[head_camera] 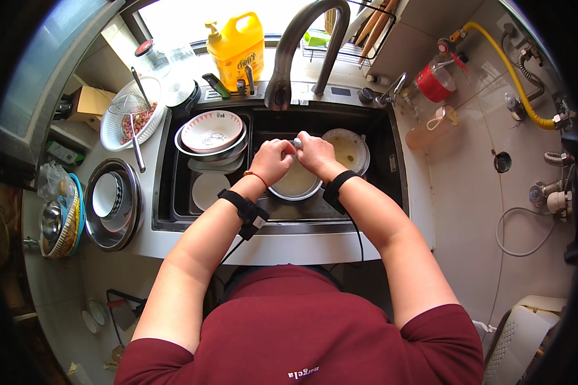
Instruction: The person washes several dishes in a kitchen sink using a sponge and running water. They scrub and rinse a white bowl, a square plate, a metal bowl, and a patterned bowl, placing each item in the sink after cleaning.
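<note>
Both hands meet over the right sink basin [327, 211]. A small silvery-grey object [297, 143] is pinched between the fingertips of my left hand [271, 162] and my right hand [316, 152]; most of it is hidden, and I cannot tell what it is. Directly below them stands a round metal bowl [296, 196] holding cloudy liquid, partly covered by the hands. Beyond my right wrist, a white bowl with a patterned rim [366, 153] contains yellowish liquid and a small dark bit.
Stacked bowls [212, 132] fill part of the left basin. The faucet [282, 72] arches above my hands. Behind the sink stands a yellow pump jug [238, 50]. On the left counter are a white colander [110, 132] with a strainer across it and nested metal basins [91, 226].
</note>
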Demonstrator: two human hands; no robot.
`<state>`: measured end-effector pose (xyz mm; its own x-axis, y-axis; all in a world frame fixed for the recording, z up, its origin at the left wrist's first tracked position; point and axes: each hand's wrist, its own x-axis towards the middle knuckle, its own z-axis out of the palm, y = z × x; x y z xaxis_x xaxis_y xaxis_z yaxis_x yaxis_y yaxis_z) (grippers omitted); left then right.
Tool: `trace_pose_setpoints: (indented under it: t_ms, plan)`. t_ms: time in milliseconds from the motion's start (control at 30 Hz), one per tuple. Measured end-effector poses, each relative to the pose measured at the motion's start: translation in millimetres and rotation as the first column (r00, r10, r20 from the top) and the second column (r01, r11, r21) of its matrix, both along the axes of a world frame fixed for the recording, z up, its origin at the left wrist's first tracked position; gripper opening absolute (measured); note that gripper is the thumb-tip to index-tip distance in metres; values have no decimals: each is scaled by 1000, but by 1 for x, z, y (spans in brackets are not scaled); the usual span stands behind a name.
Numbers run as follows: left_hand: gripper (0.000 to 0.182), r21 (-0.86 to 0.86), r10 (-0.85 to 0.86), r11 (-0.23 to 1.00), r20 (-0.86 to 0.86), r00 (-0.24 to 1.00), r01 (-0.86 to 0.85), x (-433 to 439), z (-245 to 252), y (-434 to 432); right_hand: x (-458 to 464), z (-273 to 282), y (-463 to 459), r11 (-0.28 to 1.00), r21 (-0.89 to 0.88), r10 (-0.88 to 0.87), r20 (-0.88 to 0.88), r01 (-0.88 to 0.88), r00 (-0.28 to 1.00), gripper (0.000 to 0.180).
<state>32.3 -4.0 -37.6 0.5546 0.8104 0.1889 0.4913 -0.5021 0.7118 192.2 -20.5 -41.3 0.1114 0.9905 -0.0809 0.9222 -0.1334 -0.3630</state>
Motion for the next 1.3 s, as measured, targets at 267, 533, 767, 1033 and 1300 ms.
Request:
trace_pose_setpoints:
  t_ms: [267, 533, 767, 1033, 1300]
  plan:
    - [11, -148, -142, 973, 214, 966, 175, 15, 31, -23, 7, 1, 3, 991, -70, 126, 181, -115, 975, 30]
    - [13, -191, -179, 956, 223, 958, 223, 20, 42, -33, 10, 5, 6, 992, -92, 101, 104, -92, 989, 31]
    - [12, -221, -192, 945, 225, 955, 242, 20, 40, -35, 19, -8, 20, 984, -120, -158, -288, 128, 944, 29]
    - [11, -219, -183, 943, 291, 939, 252, 18, 40, -48, 37, -34, 45, 979, -83, -202, -540, 188, 817, 25]
    - [14, -176, -216, 954, 151, 965, 241, 18, 49, -67, 26, -6, 40, 939, -189, -297, -868, 288, 398, 9]
